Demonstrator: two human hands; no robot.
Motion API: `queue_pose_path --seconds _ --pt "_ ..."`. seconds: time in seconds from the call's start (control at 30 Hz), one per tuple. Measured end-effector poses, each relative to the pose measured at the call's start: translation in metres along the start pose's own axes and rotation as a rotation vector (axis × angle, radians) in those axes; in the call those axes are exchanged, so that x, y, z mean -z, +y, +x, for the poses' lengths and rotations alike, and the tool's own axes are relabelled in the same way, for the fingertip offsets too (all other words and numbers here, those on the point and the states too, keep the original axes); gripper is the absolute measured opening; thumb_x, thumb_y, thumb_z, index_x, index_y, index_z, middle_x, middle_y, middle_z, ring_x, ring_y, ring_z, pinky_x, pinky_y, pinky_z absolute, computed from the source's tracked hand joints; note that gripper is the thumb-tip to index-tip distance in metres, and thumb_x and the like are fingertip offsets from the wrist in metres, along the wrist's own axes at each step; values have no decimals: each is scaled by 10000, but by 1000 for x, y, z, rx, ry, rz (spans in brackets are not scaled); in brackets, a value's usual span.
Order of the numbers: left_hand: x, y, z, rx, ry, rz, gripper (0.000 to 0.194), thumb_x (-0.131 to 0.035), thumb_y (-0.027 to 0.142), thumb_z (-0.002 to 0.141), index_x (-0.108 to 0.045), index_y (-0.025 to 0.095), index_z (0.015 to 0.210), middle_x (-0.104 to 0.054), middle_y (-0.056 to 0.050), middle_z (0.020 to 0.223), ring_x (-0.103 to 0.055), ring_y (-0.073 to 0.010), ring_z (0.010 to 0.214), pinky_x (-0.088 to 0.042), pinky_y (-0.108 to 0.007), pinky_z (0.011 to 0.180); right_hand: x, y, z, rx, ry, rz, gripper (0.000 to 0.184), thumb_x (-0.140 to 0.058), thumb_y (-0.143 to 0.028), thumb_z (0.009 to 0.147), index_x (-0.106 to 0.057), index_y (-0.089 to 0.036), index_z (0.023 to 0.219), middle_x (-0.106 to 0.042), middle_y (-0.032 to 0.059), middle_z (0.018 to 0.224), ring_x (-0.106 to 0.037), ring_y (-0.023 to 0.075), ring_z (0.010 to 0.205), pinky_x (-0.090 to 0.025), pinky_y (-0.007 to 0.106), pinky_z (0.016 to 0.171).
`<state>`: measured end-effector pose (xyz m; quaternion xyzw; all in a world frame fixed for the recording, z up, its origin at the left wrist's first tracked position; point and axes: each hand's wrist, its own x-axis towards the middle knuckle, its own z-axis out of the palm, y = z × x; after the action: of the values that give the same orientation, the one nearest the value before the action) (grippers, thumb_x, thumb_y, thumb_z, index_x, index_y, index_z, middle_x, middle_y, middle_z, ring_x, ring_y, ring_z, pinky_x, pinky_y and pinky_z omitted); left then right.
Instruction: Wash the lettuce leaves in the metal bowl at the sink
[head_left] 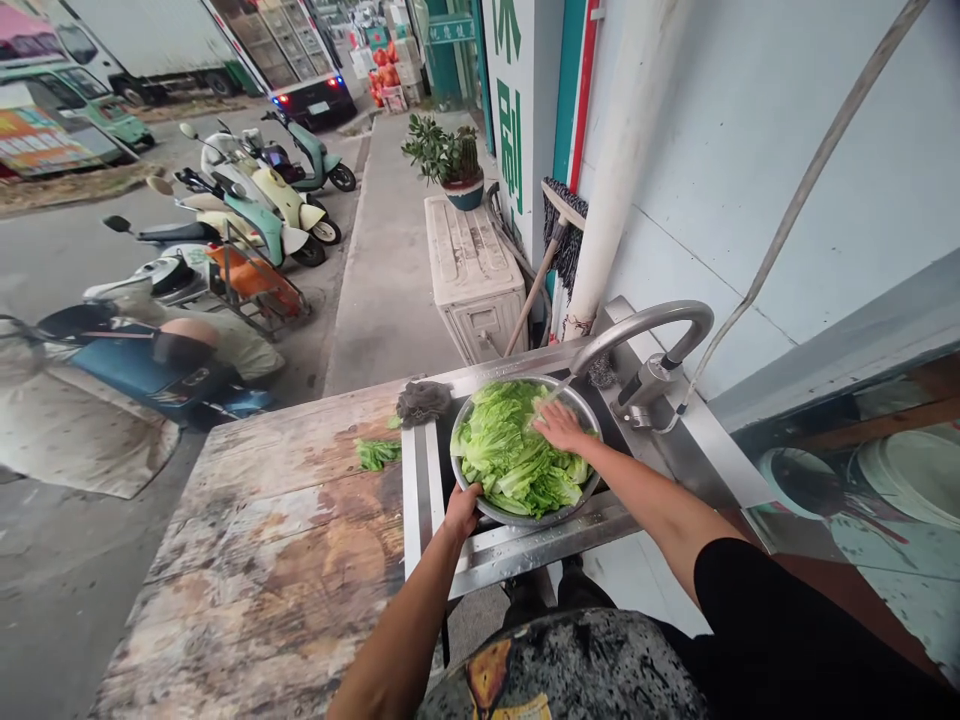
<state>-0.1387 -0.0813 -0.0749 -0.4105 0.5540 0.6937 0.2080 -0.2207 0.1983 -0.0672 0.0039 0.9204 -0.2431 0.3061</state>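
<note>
A round metal basin [459, 478] sits in the sink and is heaped with green leafy lettuce [510, 440]. My left hand [462, 508] grips the basin's rim at its lower left, with the fingers partly hidden behind the edge. On the upper right of the leaves rests my right hand [559, 428], its fingers spread and holding nothing. Water runs from the curved metal faucet [645, 325] onto the leaves beside my right fingers.
Left of the sink [495, 560] is a worn wooden table [300, 530] with loose leaf scraps [377, 455]. A dark crumpled cloth [424, 401] lies at the sink's corner. Beyond stand a white box-shaped unit [476, 270], a mop [551, 240] and a pipe [622, 150]. Scooters [277, 200] line the left.
</note>
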Motion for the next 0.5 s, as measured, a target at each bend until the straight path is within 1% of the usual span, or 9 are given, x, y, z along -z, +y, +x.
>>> queue_pose_path --seconds 0.07,0.1,0.17,0.23,0.3,0.37,0.5 --pt "0 0 0 10 -1 -8 680 -569 -25 636 -615 165 1288 -637 -1 763 -578 -153 596 -556 -278 651 3 5 -4 47 73 -26 761 -320 -581 1152 -275 -213 1816 -65 81 1866 -59 340 1738 -104 543 1395" --pt "0 0 0 13 3 -12 693 -570 -21 630 -613 165 1297 -631 2 755 -577 -154 597 -557 -279 656 3 8 -6 65 111 -34 770 -360 -591 1137 -293 -229 1813 -42 65 1868 -50 346 1739 -103 546 1398" --pt "0 1 -1 11 0 -11 694 -572 -13 622 -612 162 1292 -625 4 746 -577 -155 602 -560 -278 665 -2 13 -7 76 147 -27 795 -397 -603 1120 -260 -255 1822 -3 38 1869 -13 352 1740 -108 564 1398" --pt "0 1 -3 5 -10 -12 691 -573 -1 613 -612 163 1283 -631 -2 757 -594 -160 623 -567 -279 682 -11 17 -6 50 122 -6 816 -403 -611 1117 -205 -271 1832 2 31 1870 0 362 1739 -129 597 1389" --pt "1 3 -5 12 -29 -13 700 -580 15 605 -605 167 1288 -643 -9 779 -630 -175 670 -574 -284 696 -21 18 -2 34 123 7 806 -399 -599 1120 -208 -273 1831 -32 37 1870 -18 367 1738 -150 617 1380" --pt "2 4 -7 28 -42 -5 701 -593 34 594 -598 170 1282 -641 -9 779 -661 -196 718 -573 -286 698 -30 20 2 41 146 16 794 -410 -579 1120 -223 -273 1829 -71 48 1869 -46 366 1736 -179 613 1373" --pt "5 4 -6 4 -19 19 630 -624 66 551 -604 172 1172 -610 10 736 -666 -204 735 -544 -270 673 -38 24 7 71 189 20 783 -445 -559 1113 -268 -271 1819 -138 69 1861 -105 377 1728 -229 595 1361"
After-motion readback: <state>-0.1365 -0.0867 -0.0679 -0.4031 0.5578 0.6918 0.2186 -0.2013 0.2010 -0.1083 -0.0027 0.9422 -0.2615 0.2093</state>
